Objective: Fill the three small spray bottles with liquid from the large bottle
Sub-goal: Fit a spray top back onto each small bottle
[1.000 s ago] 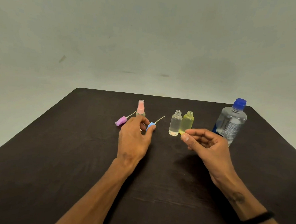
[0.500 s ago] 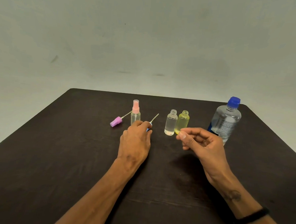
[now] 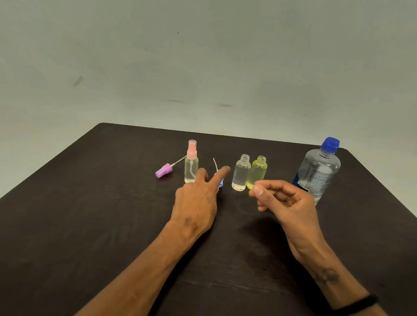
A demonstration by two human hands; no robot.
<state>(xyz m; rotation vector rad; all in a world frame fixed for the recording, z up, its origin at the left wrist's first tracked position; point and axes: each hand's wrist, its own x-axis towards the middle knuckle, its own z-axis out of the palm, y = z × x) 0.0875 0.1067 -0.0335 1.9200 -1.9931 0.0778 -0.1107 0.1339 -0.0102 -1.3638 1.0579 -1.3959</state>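
Dark table (image 3: pixel 78 223); left hand (image 3: pixel 198 203) half hides blue spray cap (image 3: pixel 221 182).

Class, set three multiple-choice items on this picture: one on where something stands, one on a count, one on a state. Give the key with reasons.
1. Where is the large bottle?
A. right of the small bottles
B. between them
C. left of them

2. How many small bottles stand with open necks?
A. none
B. two
C. three

3. The blue cap on the large bottle is
A. on
B. lying on the table
C. held

Key: A, it stands far right; B, the clear bottle and yellow bottle lack tops, the pink-topped bottle has one; A, it sits on the neck.
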